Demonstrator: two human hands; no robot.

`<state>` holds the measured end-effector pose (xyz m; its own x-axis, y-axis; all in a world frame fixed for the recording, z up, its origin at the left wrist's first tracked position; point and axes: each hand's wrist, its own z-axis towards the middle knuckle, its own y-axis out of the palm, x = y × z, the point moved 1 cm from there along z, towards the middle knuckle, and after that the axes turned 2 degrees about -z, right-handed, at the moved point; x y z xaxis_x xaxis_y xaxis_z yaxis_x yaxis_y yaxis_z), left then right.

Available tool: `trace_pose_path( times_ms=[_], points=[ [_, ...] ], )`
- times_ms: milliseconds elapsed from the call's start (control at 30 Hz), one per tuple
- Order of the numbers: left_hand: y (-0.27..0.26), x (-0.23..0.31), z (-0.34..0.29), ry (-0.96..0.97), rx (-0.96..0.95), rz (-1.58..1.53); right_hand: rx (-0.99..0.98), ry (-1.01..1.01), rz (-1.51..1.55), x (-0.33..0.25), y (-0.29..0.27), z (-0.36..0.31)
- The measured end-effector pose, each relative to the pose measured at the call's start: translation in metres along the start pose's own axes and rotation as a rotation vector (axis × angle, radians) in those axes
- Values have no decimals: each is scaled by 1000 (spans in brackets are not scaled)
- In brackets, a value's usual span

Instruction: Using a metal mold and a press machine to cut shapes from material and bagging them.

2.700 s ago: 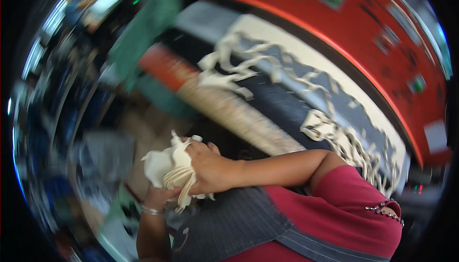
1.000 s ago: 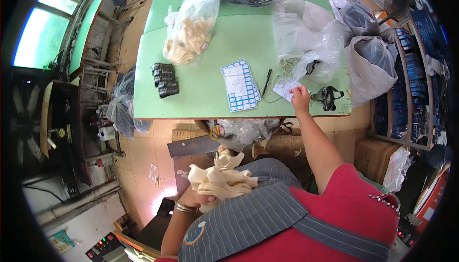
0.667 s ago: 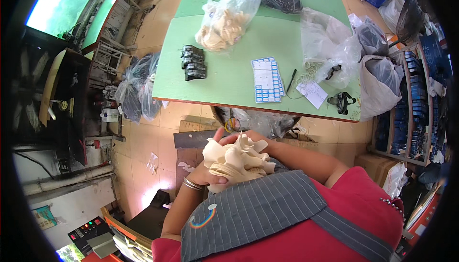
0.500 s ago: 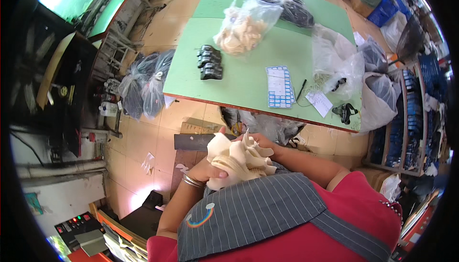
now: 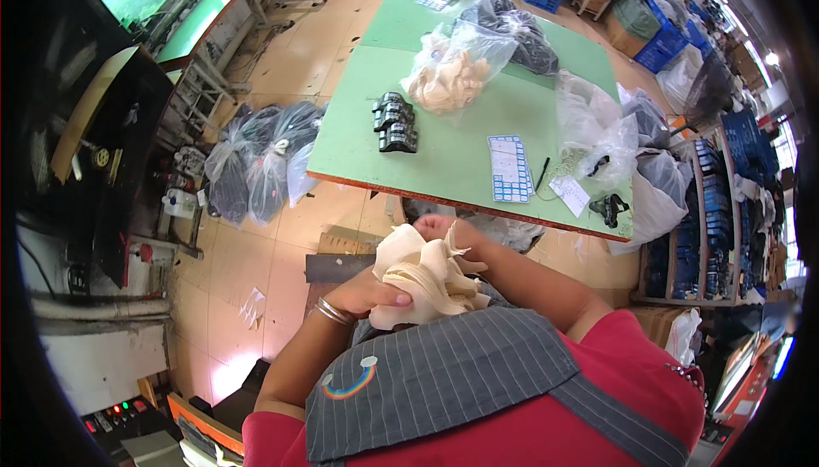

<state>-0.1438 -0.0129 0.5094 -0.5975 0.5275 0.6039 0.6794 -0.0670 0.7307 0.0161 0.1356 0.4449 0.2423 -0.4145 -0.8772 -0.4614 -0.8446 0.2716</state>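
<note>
A loose bundle of cream, curved fabric-like pieces is held in front of my apron. My left hand grips its near left side, with the thumb pressed over the stacked edges. Beyond the bundle, my right hand is raised with its fingers curled; the pieces partly hide it, and what it may pinch does not show. Several pieces fan out between the hands and toward my right forearm.
Ahead stands a green table holding a stack of black moulded parts, a clear bag of cream pieces, blue-and-white printed sheets and a pen. Filled bags lie on the floor at left. A loaded rack stands right.
The view has shifted, taking in more of the room beyond the table. My right hand has moved away from the bundle, up and slightly left. My left hand keeps its grip.
</note>
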Motion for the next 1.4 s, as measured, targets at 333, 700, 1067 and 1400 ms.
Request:
trace_pose_path(
  times_ms=[333,700,1067,1400],
  points=[
    [29,41,69,-206,-121,306,-29,-46,749,-137,10,-130],
    [38,9,138,-136,79,195,-233,95,-530,-128,-96,-178],
    [12,-21,121,132,250,358,-43,256,-242,-11,-199,-42],
    [-72,-49,73,140,579,-308,1185,-19,-1139,-185,-435,212]
  ],
)
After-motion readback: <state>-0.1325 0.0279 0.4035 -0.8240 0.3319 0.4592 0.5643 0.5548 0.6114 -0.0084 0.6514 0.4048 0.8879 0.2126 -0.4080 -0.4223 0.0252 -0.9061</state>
